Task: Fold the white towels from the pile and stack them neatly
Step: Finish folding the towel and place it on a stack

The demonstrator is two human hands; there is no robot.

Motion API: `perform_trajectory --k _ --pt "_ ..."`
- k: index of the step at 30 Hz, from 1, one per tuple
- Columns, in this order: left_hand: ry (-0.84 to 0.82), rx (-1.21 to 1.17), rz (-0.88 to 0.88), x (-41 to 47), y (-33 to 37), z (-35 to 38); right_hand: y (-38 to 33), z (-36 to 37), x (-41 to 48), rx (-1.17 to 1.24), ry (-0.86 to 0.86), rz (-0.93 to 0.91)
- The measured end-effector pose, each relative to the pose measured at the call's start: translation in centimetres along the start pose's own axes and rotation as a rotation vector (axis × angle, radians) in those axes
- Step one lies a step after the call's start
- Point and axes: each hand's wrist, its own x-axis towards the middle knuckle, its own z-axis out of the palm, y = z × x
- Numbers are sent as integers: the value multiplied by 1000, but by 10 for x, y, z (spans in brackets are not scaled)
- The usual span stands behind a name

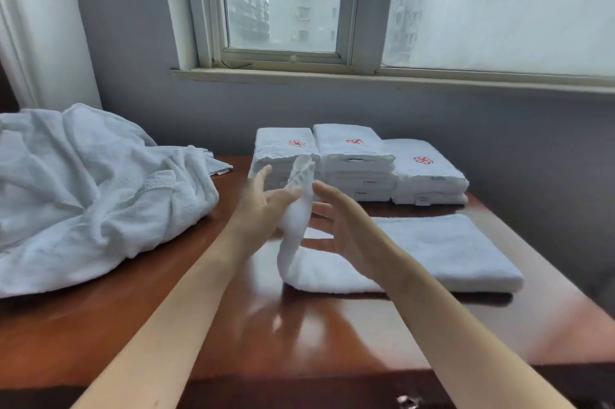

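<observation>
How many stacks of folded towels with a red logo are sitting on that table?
3, side by side at the far edge of the table: the left stack, partly hidden behind the raised towel, the middle stack and the right stack. No others show.

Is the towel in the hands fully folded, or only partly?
Only partly. The towel lies flat on the table at the right; its left end stands lifted between left hand and right hand.

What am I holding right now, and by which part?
The half-folded towel, by its lifted left end, pinched in the left grip. The right grip is open beside it; contact unclear.
</observation>
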Motion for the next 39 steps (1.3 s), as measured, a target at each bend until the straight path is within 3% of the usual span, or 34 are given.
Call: perform_trajectory --k 4,7,11,18,24,28,32,35,39 --pt "-241 -31 53 3 23 52 -28 -37 -23 -92 42 -47" --pt "-303 -51 105 5 33 91 -39 -70 -36 -131 301 -90" --pt "-264 -75 151 15 29 136 -44 -117 -59 -137 606 -98" --pt "-283 486 223 27 -3 184 -34 -174 -90 -16 832 -62" --pt "-289 881 314 30 -32 209 -6 -201 -99 -111 957 46" --pt "-334 1100 355 30 -43 217 1 -212 -100 -237 973 49" --pt "-388 1220 287 32 -50 221 -6 -220 -99 -767 982 -34" --pt "-401 1251 269 32 -52 223 -6 -216 -90 -1090 853 -97" --pt "-394 1259 273 32 -54 223 9 -211 -68 -1359 613 47"
